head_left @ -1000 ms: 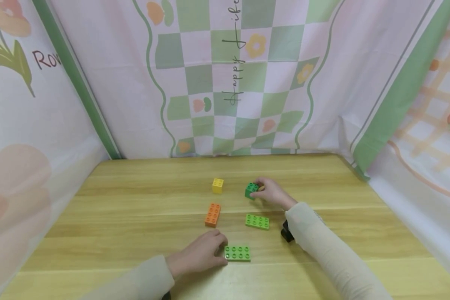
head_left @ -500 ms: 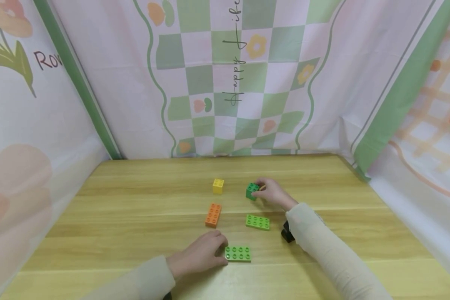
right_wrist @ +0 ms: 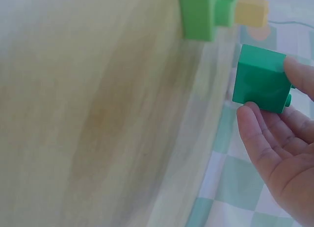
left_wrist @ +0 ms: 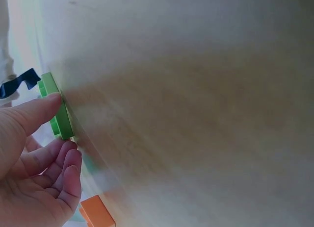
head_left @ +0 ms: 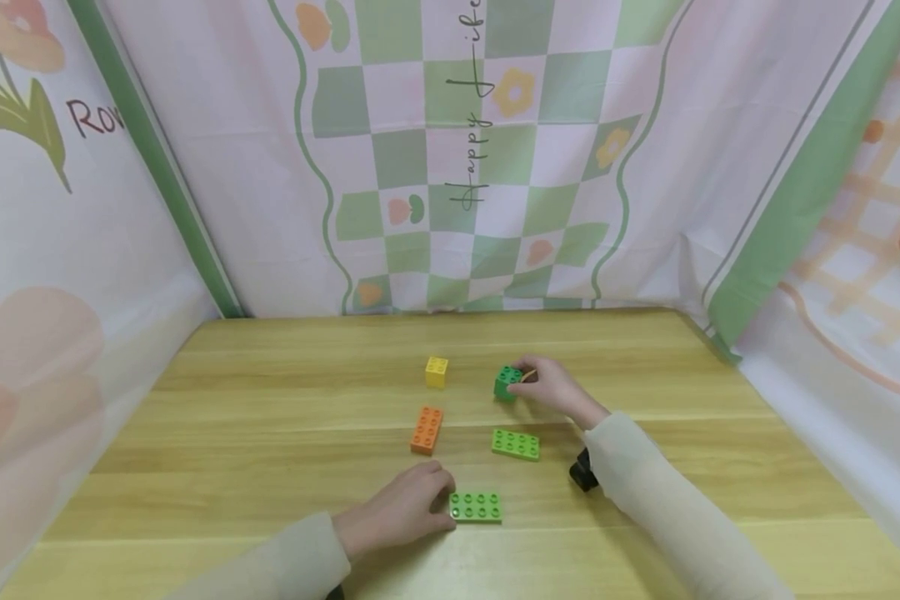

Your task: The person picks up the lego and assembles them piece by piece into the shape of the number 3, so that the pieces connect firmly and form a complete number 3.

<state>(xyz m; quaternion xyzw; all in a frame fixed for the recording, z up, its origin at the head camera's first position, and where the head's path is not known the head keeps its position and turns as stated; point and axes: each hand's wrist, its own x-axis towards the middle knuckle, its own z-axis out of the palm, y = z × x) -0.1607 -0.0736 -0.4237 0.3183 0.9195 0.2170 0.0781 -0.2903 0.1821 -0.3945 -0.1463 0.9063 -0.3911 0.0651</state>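
Observation:
My right hand (head_left: 558,390) pinches a dark green two-by-two building brick (head_left: 507,382) between thumb and fingers, at the back right of the group. In the right wrist view the brick (right_wrist: 261,80) has its studs facing the palm side; whether it touches the table I cannot tell. Nearer the front, my left hand (head_left: 397,510) holds the left end of a flat light green two-by-four brick (head_left: 476,507), its studs up. The left wrist view has the thumb across this light green brick (left_wrist: 61,120), the other fingers curled at its end.
Behind the left hand lies an orange two-by-four brick (head_left: 426,430). A yellow two-by-two brick (head_left: 436,372) stands farther back. Another light green two-by-four brick (head_left: 515,444) lies between the hands. All are on a wooden table (head_left: 270,400), with printed curtains (head_left: 270,208) at its back and sides.
My right hand has shifted slightly to the right with the dark green brick, and its forearm has swung right too. My left hand and the other bricks stay in place.

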